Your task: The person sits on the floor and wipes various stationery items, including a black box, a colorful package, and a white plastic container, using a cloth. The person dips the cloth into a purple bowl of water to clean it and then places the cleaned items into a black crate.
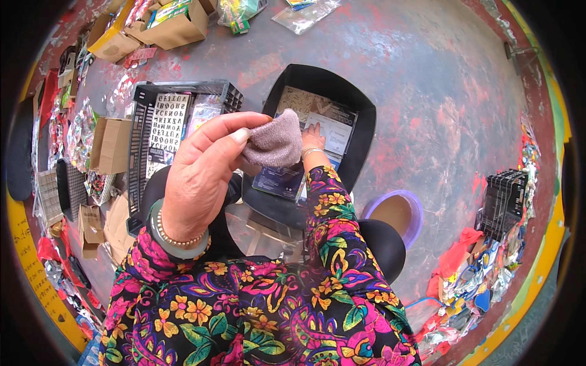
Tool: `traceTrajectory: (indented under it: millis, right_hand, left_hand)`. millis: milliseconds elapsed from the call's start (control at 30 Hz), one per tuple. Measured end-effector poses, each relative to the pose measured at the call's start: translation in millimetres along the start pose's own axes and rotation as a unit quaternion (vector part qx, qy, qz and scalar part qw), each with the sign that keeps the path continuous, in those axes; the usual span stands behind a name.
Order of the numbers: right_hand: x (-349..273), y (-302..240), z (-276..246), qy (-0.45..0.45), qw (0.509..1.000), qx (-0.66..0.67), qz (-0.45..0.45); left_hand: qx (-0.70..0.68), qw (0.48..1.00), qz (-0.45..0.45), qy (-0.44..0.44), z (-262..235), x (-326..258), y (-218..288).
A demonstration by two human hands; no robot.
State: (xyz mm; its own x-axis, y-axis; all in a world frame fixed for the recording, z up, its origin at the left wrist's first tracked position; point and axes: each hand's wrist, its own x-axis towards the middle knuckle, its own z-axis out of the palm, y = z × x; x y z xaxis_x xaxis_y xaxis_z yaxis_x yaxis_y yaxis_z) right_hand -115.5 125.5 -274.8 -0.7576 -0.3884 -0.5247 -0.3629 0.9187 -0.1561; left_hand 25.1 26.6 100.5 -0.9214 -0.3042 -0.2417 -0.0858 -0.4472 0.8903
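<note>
My left hand (204, 165) is raised close to me and pinches a small mauve, fuzzy cloth (274, 143) between thumb and fingers. A pale bangle and a beaded bracelet circle that wrist. Beyond the cloth is a black plastic chair (364, 119), its seat bearing several flat printed sheets and packets. My right hand (313, 139) reaches onto the seat with its fingers spread, resting by a white card (334, 131). A dark blue packet (278, 181) lies at the seat's near side. The cloth hides part of the sheets.
Left of the chair, a black slatted crate (139, 128) holds sheets of printed letters. A purple-rimmed tub (417, 213) stands at right, beside my knee. Cardboard boxes (177, 27) sit at far left. Loose scraps (470, 274) and a black crate (503, 201) line the right edge.
</note>
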Motion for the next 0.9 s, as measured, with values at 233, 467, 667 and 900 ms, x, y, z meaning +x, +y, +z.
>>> traceTrajectory:
  millis: [233, 467, 667, 900]
  right_hand:
    - [-1, -1, 3, 0.057, 0.996, 0.024, -0.069]
    - [2, -9, -4, -0.040, 0.995, -0.043, -0.087]
    - [6, -3, 1, -0.029, 0.997, -0.030, -0.068]
    - [-2, -13, -6, 0.009, 0.996, 0.054, -0.066]
  left_hand:
    - [-0.003, 1.000, 0.003, -0.004, 5, -2, 1]
    - [-0.018, 1.000, -0.014, -0.003, 5, -3, 1]
    - [-0.033, 0.999, -0.012, -0.006, 10, -2, 3]
    - [-0.015, 0.999, -0.023, 0.022, 1, -6, 1]
